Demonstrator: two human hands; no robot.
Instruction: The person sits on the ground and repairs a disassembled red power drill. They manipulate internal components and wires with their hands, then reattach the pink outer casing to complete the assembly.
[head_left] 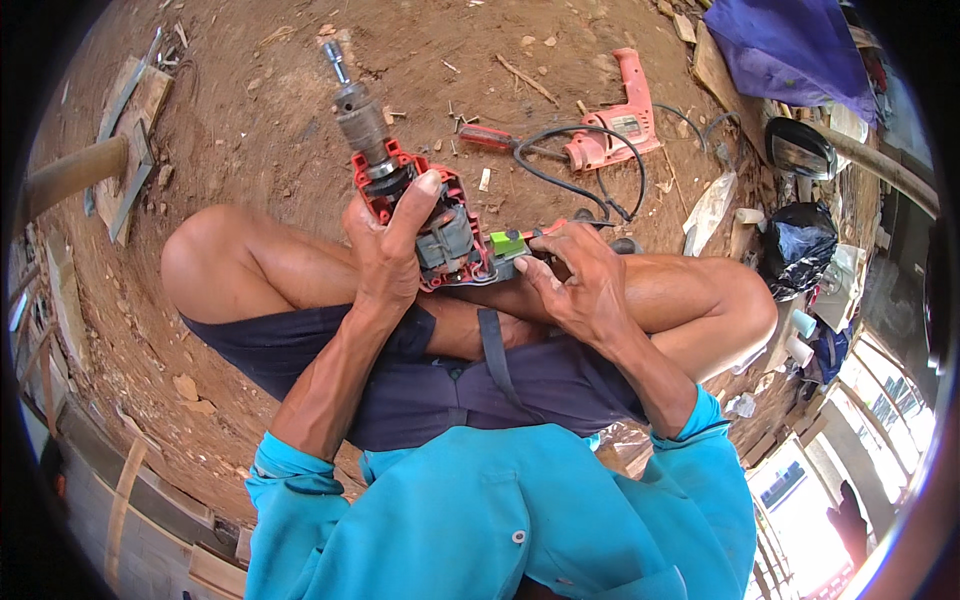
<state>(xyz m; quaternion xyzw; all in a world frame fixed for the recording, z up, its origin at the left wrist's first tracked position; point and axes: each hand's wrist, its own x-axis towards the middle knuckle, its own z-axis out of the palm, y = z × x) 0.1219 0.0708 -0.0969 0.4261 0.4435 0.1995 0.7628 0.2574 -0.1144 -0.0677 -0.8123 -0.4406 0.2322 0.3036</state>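
Item: opened red drill, held over our lap, centre of view, chuck and bit pointing to 11 o'clock.

- Left hand: wrapped tight round the drill body, thumb up along the housing edge.
- Right hand: fingers pinched narrow at the handle end, on a green part at 3 o'clock of the drill; what exactly they grip we can't tell.
- Status, our read: housing half is off, grey motor exposed, so opening up is done. Work on the switch/handle internals looks underway; reassembly not begun.
- Nearby on the dirt floor: second drill, pink, w/ black cable, at 1 o'clock; red-handled screwdriver at 12 o'clock, lying loose, apart from both hands.
- Purple sheet at 2 o'clock; black bag at 3 o'clock.
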